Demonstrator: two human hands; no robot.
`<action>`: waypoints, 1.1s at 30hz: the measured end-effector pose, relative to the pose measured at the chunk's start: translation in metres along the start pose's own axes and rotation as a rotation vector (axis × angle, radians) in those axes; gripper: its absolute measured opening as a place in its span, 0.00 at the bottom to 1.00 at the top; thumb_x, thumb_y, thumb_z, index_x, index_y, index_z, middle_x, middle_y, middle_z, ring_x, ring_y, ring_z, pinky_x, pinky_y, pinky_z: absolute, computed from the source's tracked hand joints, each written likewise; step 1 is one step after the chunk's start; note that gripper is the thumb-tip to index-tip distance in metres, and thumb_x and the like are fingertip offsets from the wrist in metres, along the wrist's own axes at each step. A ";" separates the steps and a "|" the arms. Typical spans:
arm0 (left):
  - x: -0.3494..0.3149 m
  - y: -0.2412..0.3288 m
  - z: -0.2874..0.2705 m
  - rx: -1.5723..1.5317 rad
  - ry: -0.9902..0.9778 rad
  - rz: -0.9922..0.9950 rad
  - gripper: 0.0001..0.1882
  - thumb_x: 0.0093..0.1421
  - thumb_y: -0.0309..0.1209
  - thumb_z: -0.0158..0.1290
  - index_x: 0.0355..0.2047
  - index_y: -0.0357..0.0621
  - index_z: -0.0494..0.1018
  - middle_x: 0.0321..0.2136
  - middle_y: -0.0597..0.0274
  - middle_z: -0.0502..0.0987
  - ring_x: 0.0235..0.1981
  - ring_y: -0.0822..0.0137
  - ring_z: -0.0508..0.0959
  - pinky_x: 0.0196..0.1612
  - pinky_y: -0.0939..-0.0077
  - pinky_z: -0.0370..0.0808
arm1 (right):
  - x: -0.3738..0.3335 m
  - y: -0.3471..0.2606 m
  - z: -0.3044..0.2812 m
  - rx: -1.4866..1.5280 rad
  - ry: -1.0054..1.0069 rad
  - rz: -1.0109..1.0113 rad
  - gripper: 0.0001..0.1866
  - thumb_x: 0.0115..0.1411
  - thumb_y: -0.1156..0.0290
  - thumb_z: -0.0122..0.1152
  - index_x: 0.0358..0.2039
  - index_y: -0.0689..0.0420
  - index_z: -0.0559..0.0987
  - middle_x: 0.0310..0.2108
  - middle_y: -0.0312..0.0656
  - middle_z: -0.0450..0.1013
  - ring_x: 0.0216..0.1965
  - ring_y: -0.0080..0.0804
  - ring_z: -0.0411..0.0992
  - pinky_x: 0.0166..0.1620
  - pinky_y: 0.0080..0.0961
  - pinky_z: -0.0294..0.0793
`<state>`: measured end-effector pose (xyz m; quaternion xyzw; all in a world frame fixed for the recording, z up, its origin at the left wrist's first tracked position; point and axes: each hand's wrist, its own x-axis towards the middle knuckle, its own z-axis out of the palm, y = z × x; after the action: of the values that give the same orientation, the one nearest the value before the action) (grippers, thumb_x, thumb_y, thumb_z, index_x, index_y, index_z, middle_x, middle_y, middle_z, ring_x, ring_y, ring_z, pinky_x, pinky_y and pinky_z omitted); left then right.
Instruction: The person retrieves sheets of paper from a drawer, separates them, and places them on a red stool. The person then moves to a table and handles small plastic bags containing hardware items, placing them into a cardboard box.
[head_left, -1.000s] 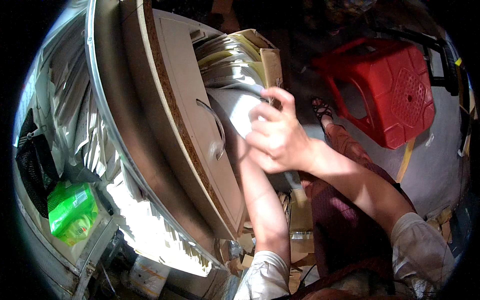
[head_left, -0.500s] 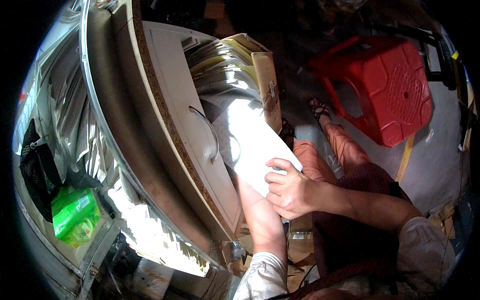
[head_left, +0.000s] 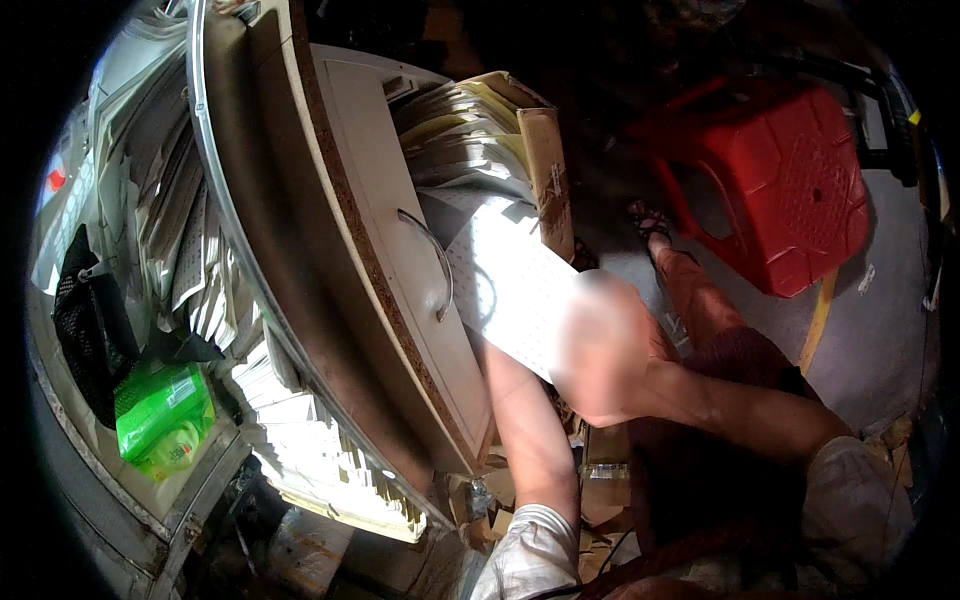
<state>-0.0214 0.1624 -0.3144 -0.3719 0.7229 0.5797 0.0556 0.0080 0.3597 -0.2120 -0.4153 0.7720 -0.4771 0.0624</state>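
A brightly lit white sheet of paper (head_left: 512, 285) with faint rows of marks slopes down from a stack of papers (head_left: 465, 135) in an upright cardboard box (head_left: 545, 165). My right hand (head_left: 603, 350) is at the near right end of the sheet, its fingers smeared by blur, so I cannot tell whether they grip the edge. From below, my left forearm (head_left: 530, 430) reaches up under the sheet, and the left hand is hidden beneath it. Close on the left stands a white drawer front (head_left: 375, 190) with a curved metal handle (head_left: 443, 270).
A red plastic stool (head_left: 775, 185) lies tipped on the floor at the right. Left of the drawer run a wooden board edge and a metal-rimmed surface. More stacked papers (head_left: 320, 455) and a green plastic packet (head_left: 165, 425) lie at the far left. My legs are below the stool.
My right hand has moved slightly up and to the right along the sheet's end and is now blurred. The whole view has shifted a little. The left forearm stays under the sheet.
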 end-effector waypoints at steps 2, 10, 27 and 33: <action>-0.002 -0.001 0.003 -0.011 -0.006 -0.005 0.21 0.72 0.34 0.42 0.59 0.34 0.68 0.56 0.51 0.74 0.55 0.59 0.75 0.59 0.65 0.72 | -0.009 0.005 0.001 -0.050 -0.059 0.014 0.05 0.38 0.65 0.62 0.15 0.52 0.78 0.18 0.32 0.69 0.37 0.35 0.69 0.67 0.53 0.54; -0.008 -0.010 0.000 -0.053 0.014 -0.007 0.22 0.73 0.34 0.41 0.61 0.34 0.67 0.58 0.50 0.73 0.56 0.59 0.75 0.60 0.65 0.72 | -0.023 0.009 -0.006 -0.135 -0.151 0.088 0.08 0.41 0.65 0.63 0.17 0.56 0.79 0.19 0.40 0.71 0.38 0.36 0.71 0.67 0.50 0.53; -0.123 0.017 0.015 -0.787 -0.026 -0.107 0.24 0.71 0.25 0.45 0.65 0.28 0.60 0.61 0.46 0.70 0.60 0.59 0.73 0.64 0.65 0.68 | -0.054 0.008 -0.025 -0.036 -0.115 0.208 0.08 0.40 0.68 0.65 0.16 0.55 0.74 0.20 0.39 0.67 0.34 0.37 0.71 0.62 0.51 0.62; -0.126 0.034 0.014 -0.804 -0.018 -0.239 0.23 0.72 0.27 0.46 0.63 0.26 0.61 0.60 0.46 0.71 0.59 0.60 0.73 0.62 0.65 0.69 | -0.113 0.033 -0.009 0.209 -0.158 0.414 0.08 0.48 0.65 0.67 0.24 0.53 0.78 0.26 0.40 0.72 0.37 0.37 0.73 0.59 0.44 0.64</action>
<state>0.0441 0.2362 -0.2273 -0.4403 0.3904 0.8083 -0.0207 0.0576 0.4519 -0.2674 -0.2754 0.7798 -0.4976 0.2615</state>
